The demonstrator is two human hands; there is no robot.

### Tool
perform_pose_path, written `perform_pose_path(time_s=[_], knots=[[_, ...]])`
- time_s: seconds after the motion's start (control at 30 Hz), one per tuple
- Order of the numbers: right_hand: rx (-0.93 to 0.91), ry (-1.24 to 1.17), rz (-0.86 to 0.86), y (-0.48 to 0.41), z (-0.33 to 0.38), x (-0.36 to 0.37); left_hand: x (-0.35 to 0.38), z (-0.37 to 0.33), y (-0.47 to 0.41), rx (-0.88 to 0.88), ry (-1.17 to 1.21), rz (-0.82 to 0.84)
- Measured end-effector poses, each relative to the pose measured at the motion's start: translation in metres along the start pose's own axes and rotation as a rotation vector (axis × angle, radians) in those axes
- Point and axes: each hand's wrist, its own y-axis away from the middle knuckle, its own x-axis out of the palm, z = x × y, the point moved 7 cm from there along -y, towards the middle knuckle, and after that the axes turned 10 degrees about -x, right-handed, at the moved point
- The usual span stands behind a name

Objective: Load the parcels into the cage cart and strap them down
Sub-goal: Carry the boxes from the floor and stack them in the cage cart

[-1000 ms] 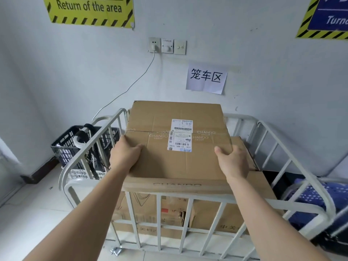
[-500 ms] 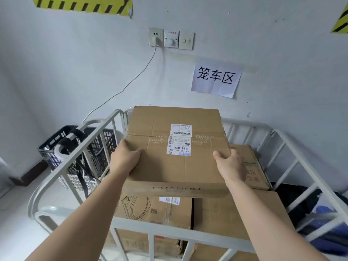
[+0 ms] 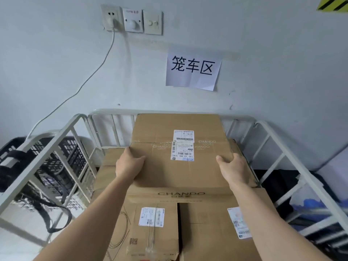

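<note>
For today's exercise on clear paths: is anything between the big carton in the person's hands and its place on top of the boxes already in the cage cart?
Nothing visible blocks it. The big carton, gripped by the left hand and right hand, is already past the cage cart rails, over the lower boxes. Whether it rests on them cannot be told.

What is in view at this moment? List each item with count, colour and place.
CHANDO box: one, brown, atop the stack in the cart, gripped at both sides.
lower boxes: at least three, brown, beneath it.
cage cart: one, white rails, against the wall.
black strap: one, hanging on the cart's left rail.
black crate: one, on the floor left of the cart.
paper sign: one, white, on the wall.
wall sockets: three plates, white, upper wall, one with a cable.
left hand: on the box's left edge.
right hand: on its right edge.
</note>
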Motion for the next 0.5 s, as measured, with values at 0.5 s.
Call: perform_pose_path(time_s=[0.5], knots=[[0.076, 0.07, 0.115, -0.142, -0.134, -0.004, 0.194, -0.055, -0.008, -0.102, 0.005, 0.114]])
